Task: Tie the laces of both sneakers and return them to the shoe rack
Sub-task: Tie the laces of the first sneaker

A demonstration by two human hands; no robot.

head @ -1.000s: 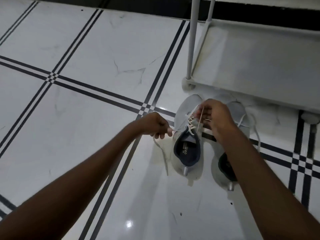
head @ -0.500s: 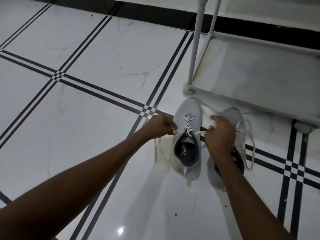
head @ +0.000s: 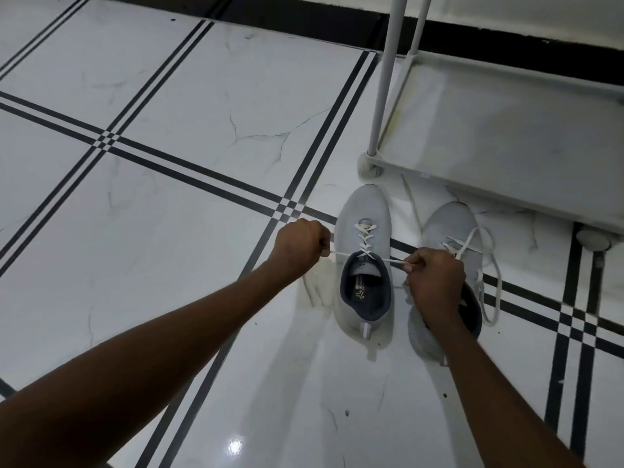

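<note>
Two light grey sneakers stand side by side on the tiled floor, toes pointing toward the shoe rack point(head: 506, 184). The left sneaker point(head: 363, 211) has a dark blue lining and white laces point(head: 364, 236). My left hand point(head: 300, 244) grips one lace end to the left of this shoe. My right hand point(head: 432, 282) grips the other end to its right, and the lace runs taut across the shoe's opening. The right sneaker point(head: 449, 228) lies partly under my right hand, with its laces point(head: 486, 282) loose and trailing on the floor.
The white shoe rack's lowest shelf sits just beyond the sneakers, with two upright poles point(head: 388, 79) at its left corner and a round foot point(head: 592, 239) at the right. White marble tiles with black stripe lines point(head: 202, 173) stretch to the left and toward me.
My hands have drawn apart sideways, pulling the left sneaker's lace ends out taut across the shoe. My right hand has come down from above the laces to the shoe's right side.
</note>
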